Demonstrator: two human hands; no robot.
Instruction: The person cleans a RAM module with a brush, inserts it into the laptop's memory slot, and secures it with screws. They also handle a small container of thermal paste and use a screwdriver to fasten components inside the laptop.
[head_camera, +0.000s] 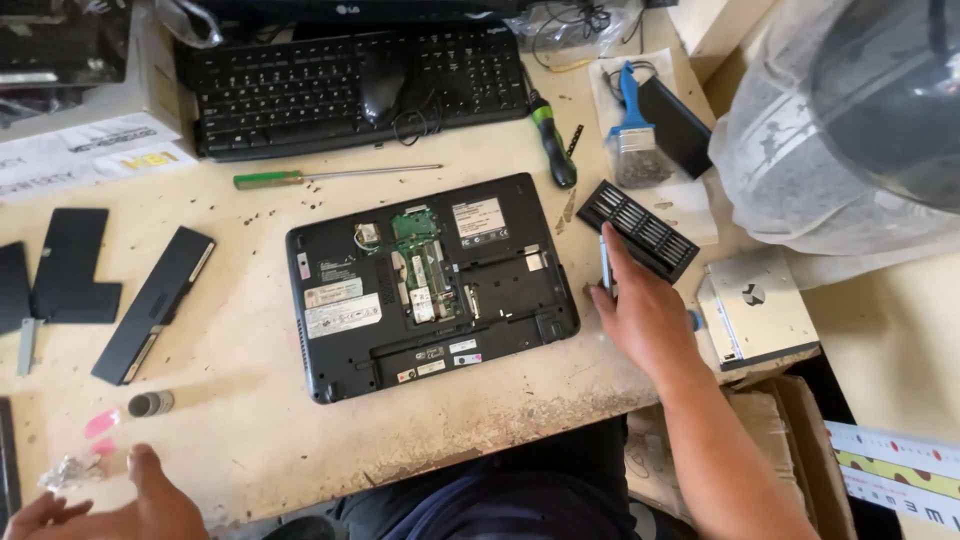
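Right hand (640, 305) grips screwdriver (605, 265) (thin) — beside laptop (430, 285).

Left hand (110, 510): cut off by the bottom edge. Right hand (640, 310): fingers hide most of a thin tool (605, 265). Monitor (350, 10), desk's far edge: only base visible.

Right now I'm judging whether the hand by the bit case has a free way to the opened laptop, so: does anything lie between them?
Nothing visible does. The right hand, holding a slim tool beside the bit case, sits just off the right edge of the laptop, with only bare table between them.
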